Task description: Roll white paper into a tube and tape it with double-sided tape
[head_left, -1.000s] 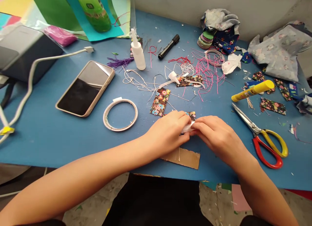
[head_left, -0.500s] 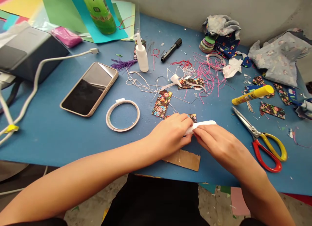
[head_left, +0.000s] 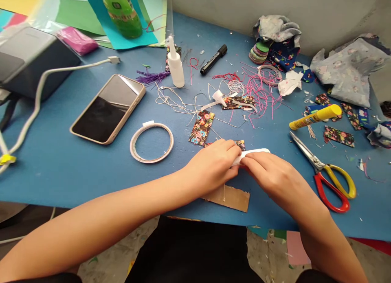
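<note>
**White strip pinched between both hands**

Head view: left hand [head_left: 210, 169] and right hand [head_left: 275, 181] meet, both pinching a white strip [head_left: 253, 152] (probably tape backing). Cardboard piece [head_left: 229, 196] lies beneath them. A jerky pull could tear the strip; scissors [head_left: 324, 173] lie right of the right hand.

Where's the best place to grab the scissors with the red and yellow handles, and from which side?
Take the red-and-yellow-handled scissors by the handle loops, coming from the near right. They lie flat on the blue table, blades shut and pointing up-left toward the yellow glue stick, loops facing the table's front edge, close to the right hand.
</note>
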### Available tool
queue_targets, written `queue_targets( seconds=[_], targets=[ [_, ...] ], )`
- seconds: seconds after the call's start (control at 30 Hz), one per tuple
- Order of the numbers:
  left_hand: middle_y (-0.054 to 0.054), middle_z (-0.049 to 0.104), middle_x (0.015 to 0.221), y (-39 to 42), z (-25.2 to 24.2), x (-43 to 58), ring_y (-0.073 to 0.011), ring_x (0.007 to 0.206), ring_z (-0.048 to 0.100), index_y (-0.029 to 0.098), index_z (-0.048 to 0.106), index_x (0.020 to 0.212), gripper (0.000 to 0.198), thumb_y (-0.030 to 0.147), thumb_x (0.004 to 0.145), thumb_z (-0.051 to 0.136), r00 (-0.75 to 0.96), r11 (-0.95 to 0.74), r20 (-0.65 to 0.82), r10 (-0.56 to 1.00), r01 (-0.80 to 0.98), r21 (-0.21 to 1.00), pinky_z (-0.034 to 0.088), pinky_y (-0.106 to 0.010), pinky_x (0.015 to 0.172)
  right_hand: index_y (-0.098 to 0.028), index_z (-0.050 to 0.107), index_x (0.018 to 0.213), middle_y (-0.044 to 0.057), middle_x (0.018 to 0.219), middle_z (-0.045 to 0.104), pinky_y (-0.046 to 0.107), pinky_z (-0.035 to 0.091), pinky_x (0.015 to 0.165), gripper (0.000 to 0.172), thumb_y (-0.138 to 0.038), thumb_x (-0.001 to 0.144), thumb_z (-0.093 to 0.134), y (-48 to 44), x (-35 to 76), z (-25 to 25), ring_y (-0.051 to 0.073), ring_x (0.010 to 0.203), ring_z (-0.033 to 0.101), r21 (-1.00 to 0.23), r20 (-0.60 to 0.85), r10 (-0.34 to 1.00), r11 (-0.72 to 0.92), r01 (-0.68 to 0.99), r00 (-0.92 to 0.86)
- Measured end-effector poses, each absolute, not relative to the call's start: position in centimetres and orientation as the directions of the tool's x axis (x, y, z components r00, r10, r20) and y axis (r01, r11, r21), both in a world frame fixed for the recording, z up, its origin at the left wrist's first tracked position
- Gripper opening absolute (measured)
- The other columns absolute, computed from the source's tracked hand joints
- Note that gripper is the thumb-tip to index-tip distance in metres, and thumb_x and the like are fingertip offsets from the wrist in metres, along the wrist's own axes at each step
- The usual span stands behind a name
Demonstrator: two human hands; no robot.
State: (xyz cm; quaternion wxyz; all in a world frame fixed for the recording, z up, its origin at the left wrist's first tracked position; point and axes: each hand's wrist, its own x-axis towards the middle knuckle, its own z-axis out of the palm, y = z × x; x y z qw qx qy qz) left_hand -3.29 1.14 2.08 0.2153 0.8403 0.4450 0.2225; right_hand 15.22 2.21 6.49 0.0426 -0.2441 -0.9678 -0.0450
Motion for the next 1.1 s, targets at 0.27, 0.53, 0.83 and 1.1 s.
queue_targets(
  seconds=[0.27, 0.53, 0.83, 1.1],
  targets=[
    [-0.005, 0.062, 0.093, 1.2, 1.9, -3.3, -0.0197, 0.09, 0.057, 0.013, 0.06, 0.092, 0.009, 0.016, 0.085, 0.056, 0.508, -0.516, 0.196, 0.839, 0.629, 0.582, 0.048, -0.032, 0.082, -0.007, 0.065, 0.089, 0.014, 0.085, 0.067, 0.034, 0.049, 0.067, 0.028, -0.004, 0.092, 0.038, 1.9, 15.3, 6.6, 0.023, 0.077, 0.063, 0.13, 0.124, 0.415, 0.893, 0.43, -0.901],
    [-0.006, 0.064, 0.092, 1.3, 2.0, -3.2, -0.02, 0.089, 0.059, 0.012, 0.061, 0.093, 0.011, 0.017, 0.084, 0.058, 0.501, -0.489, 0.174, 0.848, 0.612, 0.621, 0.049, -0.032, 0.081, -0.009, 0.063, 0.106, 0.015, 0.1, 0.065, 0.036, 0.05, 0.078, 0.024, -0.007, 0.092, 0.043, 2.3, 16.2, 6.3, 0.024, 0.09, 0.062, 0.009, 0.102, 0.447, 0.893, 0.45, -0.889],
    [-0.005, 0.066, 0.094, 2.2, 2.2, -3.9, -0.0199, 0.09, 0.062, 0.015, 0.063, 0.094, 0.024, 0.025, 0.076, 0.074, 0.524, -0.439, 0.1, 0.846, 0.576, 0.69, 0.049, -0.03, 0.078, -0.014, 0.06, 0.11, 0.011, 0.102, 0.066, 0.032, 0.051, 0.078, 0.023, -0.009, 0.091, 0.05, 3.0, 16.9, 5.4, 0.021, 0.091, 0.062, -0.134, 0.177, 0.522, 0.853, 0.505, -0.834],
    [-0.006, 0.065, 0.094, 1.9, 2.0, -3.4, -0.021, 0.092, 0.061, 0.013, 0.062, 0.096, 0.017, 0.017, 0.08, 0.067, 0.495, -0.446, 0.129, 0.86, 0.604, 0.661, 0.049, -0.032, 0.08, -0.014, 0.061, 0.1, 0.011, 0.102, 0.065, 0.03, 0.049, 0.077, 0.015, -0.009, 0.09, 0.051, 2.0, 16.2, 5.7, 0.02, 0.088, 0.062, -0.166, 0.172, 0.595, 0.803, 0.572, -0.785]
  ],
)
